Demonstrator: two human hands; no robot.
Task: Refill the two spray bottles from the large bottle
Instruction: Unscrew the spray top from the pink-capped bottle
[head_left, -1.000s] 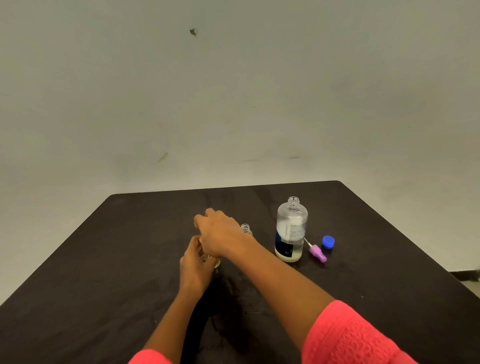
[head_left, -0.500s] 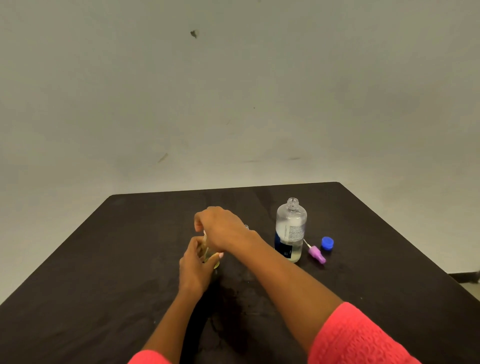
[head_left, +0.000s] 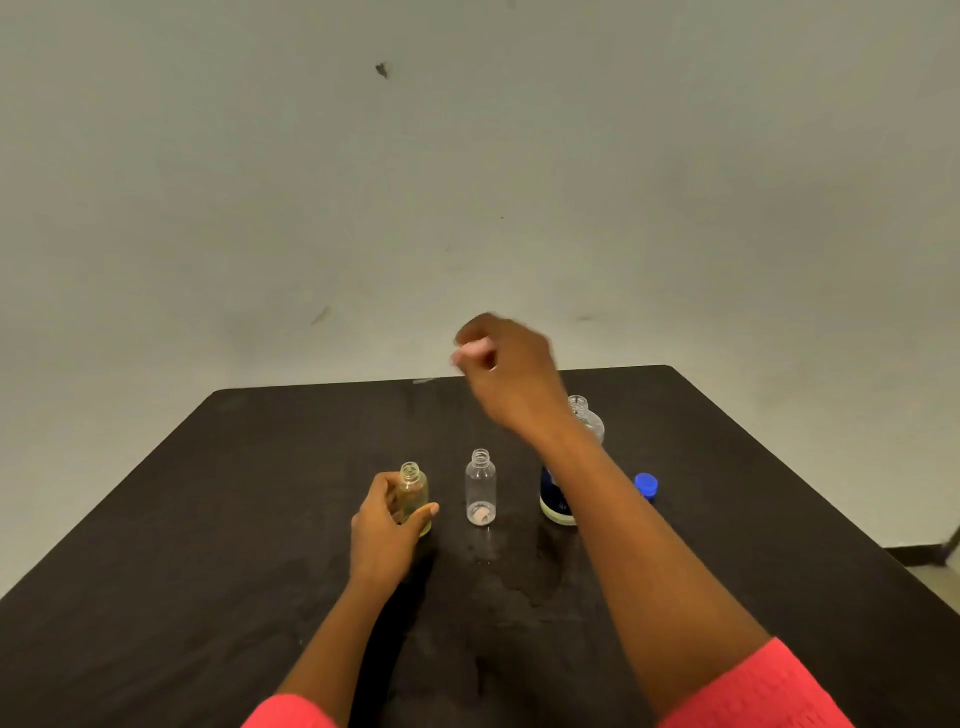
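Your left hand (head_left: 387, 525) has its grip curled round the yellowish small bottle (head_left: 415, 496), upright and uncapped on the table (head_left: 208, 519). Your right hand (head_left: 506, 369) hangs blurred above, grip pinched on a pale pink piece (head_left: 475, 349). The empty small bottle (head_left: 480, 486) stands just right of the yellowish one, and the large bottle (head_left: 587, 418) is partly behind your forearm.

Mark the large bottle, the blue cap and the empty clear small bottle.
large bottle (head_left: 552, 501): head view, lower body, on the dark label.
blue cap (head_left: 646, 484): head view, its top.
clear small bottle (head_left: 480, 486): head view, middle of the body.
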